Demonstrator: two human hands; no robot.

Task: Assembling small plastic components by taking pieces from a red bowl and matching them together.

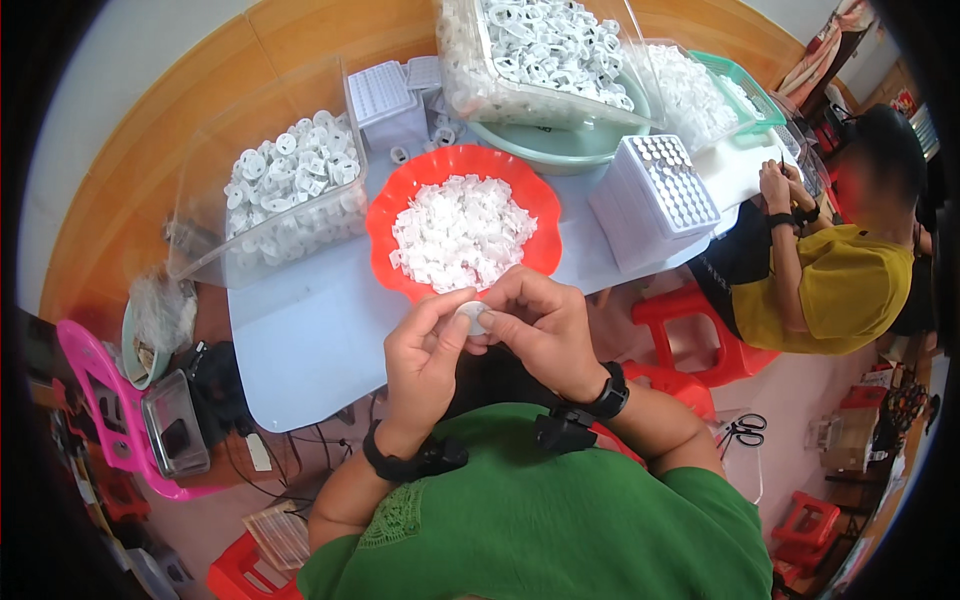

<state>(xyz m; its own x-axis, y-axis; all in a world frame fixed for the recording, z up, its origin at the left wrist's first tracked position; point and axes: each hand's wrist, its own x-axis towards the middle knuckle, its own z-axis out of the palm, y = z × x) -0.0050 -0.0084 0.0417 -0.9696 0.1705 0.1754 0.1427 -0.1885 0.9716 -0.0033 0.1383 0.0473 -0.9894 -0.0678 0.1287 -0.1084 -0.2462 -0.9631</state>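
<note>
Between both hands I hold a small round white plastic piece [473, 317], just off the near rim of a red scalloped bowl [381, 215]. My left hand [425, 345] pinches its left side with thumb and fingers. From the other side my right hand [540, 335] grips it, thumb pressed on its face. The fingers behind the piece are partly hidden. A heap of small translucent white plastic pieces [465, 235] fills the bowl.
Round white parts fill a clear bin [215, 255] at left. Another clear bin [465, 80] leans over a pale green basin [540, 150]. White trays [650, 215] are stacked at right. A person in yellow [825, 290] works beyond, near red stools [690, 335].
</note>
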